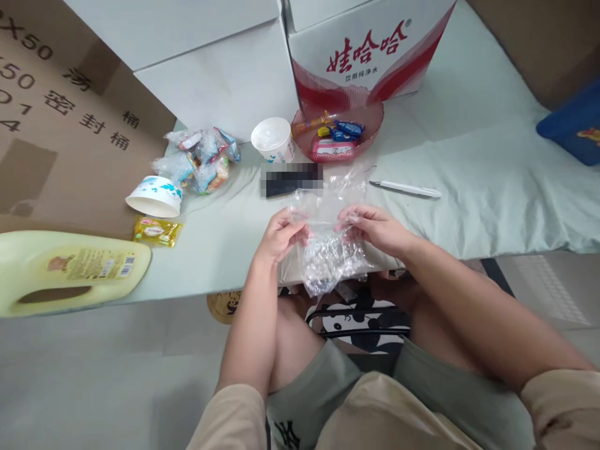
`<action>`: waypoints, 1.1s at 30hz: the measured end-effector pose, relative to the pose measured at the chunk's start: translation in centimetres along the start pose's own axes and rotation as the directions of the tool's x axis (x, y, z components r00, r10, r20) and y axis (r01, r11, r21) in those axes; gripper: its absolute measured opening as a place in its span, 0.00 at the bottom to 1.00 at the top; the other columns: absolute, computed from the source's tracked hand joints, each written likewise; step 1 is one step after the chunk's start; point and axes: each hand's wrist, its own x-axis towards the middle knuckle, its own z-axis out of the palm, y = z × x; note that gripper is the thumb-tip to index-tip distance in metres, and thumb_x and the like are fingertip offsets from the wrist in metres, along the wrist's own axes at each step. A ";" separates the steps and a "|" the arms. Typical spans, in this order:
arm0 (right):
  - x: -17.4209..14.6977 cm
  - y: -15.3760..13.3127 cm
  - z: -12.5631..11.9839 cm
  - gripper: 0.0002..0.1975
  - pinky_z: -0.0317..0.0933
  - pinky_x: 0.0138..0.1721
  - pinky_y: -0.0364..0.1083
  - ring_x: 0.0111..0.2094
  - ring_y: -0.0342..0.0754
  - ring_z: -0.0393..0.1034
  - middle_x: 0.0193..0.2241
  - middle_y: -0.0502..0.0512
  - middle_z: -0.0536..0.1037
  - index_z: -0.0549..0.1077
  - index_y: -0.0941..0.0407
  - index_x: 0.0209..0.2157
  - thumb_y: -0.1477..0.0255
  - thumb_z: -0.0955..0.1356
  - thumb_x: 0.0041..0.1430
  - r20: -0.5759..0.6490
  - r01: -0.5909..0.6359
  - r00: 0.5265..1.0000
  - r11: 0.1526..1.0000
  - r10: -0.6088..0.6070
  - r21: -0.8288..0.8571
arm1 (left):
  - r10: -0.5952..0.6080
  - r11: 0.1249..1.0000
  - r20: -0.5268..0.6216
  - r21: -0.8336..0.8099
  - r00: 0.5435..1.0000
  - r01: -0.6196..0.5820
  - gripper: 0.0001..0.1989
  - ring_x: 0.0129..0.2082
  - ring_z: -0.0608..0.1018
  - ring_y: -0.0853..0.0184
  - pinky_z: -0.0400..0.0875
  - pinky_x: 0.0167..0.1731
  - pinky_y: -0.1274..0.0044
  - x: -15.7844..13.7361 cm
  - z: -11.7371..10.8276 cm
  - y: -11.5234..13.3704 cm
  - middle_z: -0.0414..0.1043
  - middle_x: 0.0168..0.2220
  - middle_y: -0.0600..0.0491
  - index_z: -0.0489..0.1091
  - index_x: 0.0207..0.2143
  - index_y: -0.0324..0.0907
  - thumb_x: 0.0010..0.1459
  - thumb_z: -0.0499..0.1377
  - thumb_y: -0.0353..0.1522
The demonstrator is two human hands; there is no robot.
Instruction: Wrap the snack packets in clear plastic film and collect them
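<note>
Between my two hands is a crinkled clear plastic bag [334,253], stretched over the table's front edge. My left hand [282,236] pinches its left side, thumb against fingers. On the opposite side my right hand [370,228] grips the plastic in the same way. The bag's lower part hangs crumpled toward my lap. Under it lies a flat beige surface [290,272], mostly covered. Just beyond the bag are a dark, pixelated object [285,182] and a white pen-like tool [407,189].
Behind stand a pink glass bowl [370,134] with small packets, a paper cup [274,140] and white cartons [220,81]. To the left are wrapped snacks [206,156], a tipped paper bowl [157,195], a yellow packet [157,231] and a yellow jug [94,256]. A blue container [574,125] is far right.
</note>
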 end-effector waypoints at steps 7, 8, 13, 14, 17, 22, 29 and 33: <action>1.6 -0.5 -0.5 0.13 0.69 0.36 0.47 0.30 0.44 0.70 0.40 0.52 0.76 0.73 0.51 0.41 0.66 0.71 0.52 -0.312 0.084 0.950 0.973 -0.013 0.214 | 0.134 0.991 0.060 0.001 0.989 -0.135 0.15 0.27 0.79 0.65 0.75 0.29 0.73 3.1 -0.6 -1.5 0.81 0.30 0.48 0.80 0.28 0.38 0.38 0.57 0.33; 1.6 -0.5 -0.6 0.16 0.69 0.36 0.48 0.31 0.45 0.71 0.43 0.52 0.76 0.71 0.49 0.45 0.62 0.71 0.54 -0.320 0.093 0.947 0.971 -0.018 0.220 | 0.177 0.981 0.085 0.071 0.981 -0.183 0.16 0.26 0.78 0.66 0.73 0.29 0.74 3.0 -0.6 -1.6 0.80 0.31 0.48 0.81 0.28 0.38 0.38 0.57 0.32; 1.2 -0.3 -0.8 0.44 0.68 0.40 0.50 0.38 0.50 0.74 0.42 0.53 0.77 0.60 0.47 0.63 0.65 0.77 0.45 -0.262 0.015 0.965 0.999 -0.028 -0.051 | 0.330 0.857 0.205 0.345 0.921 -0.383 0.19 0.35 0.77 0.63 0.71 0.35 0.71 2.0 -0.8 -1.6 0.79 0.41 0.47 0.85 0.37 0.41 0.50 0.57 0.37; 1.2 -0.2 -0.9 0.46 0.67 0.40 0.50 0.38 0.50 0.73 0.40 0.52 0.77 0.59 0.48 0.64 0.67 0.77 0.43 -0.236 0.008 0.971 0.994 -0.034 -0.111 | 0.335 0.855 0.197 0.347 0.921 -0.385 0.20 0.37 0.77 0.62 0.71 0.36 0.71 1.8 -0.9 -1.6 0.79 0.43 0.46 0.85 0.38 0.41 0.55 0.56 0.40; 1.2 -0.1 -0.9 0.39 0.64 0.38 0.49 0.34 0.48 0.70 0.32 0.48 0.74 0.65 0.50 0.58 0.70 0.76 0.43 -0.207 0.055 0.974 0.980 -0.095 -0.192 | 0.322 0.900 0.081 0.284 0.943 -0.331 0.22 0.39 0.78 0.62 0.72 0.36 0.72 1.4 -0.8 -1.6 0.78 0.46 0.46 0.81 0.44 0.43 0.59 0.59 0.48; 1.4 -0.5 -0.8 0.29 0.63 0.36 0.48 0.32 0.46 0.67 0.29 0.45 0.70 0.67 0.49 0.51 0.68 0.75 0.45 -0.257 0.230 0.937 0.971 -0.238 -0.059 | 0.106 0.994 0.011 0.021 0.994 -0.106 0.33 0.37 0.80 0.66 0.73 0.40 0.74 1.6 0.9 -1.6 0.80 0.45 0.49 0.73 0.52 0.46 0.43 0.75 0.44; 1.3 -0.2 0.4 0.22 0.62 0.37 0.46 0.34 0.44 0.68 0.32 0.49 0.75 0.71 0.54 0.35 0.61 0.79 0.42 -0.192 0.137 0.972 0.991 -0.137 -0.015 | 0.110 0.991 -0.069 -0.066 0.992 -0.114 0.25 0.36 0.82 0.65 0.75 0.33 0.76 2.4 3.0 -1.9 0.80 0.36 0.52 0.71 0.38 0.43 0.45 0.75 0.46; 1.2 -0.3 0.7 0.17 0.61 0.29 0.45 0.26 0.42 0.65 0.25 0.48 0.72 0.67 0.53 0.30 0.60 0.76 0.50 -0.197 0.092 0.974 0.992 -0.108 -0.088 | 0.167 0.981 -0.127 0.122 0.978 -0.152 0.23 0.21 0.74 0.71 0.66 0.20 0.80 2.7 2.5 -2.4 0.72 0.24 0.58 0.67 0.34 0.44 0.49 0.74 0.46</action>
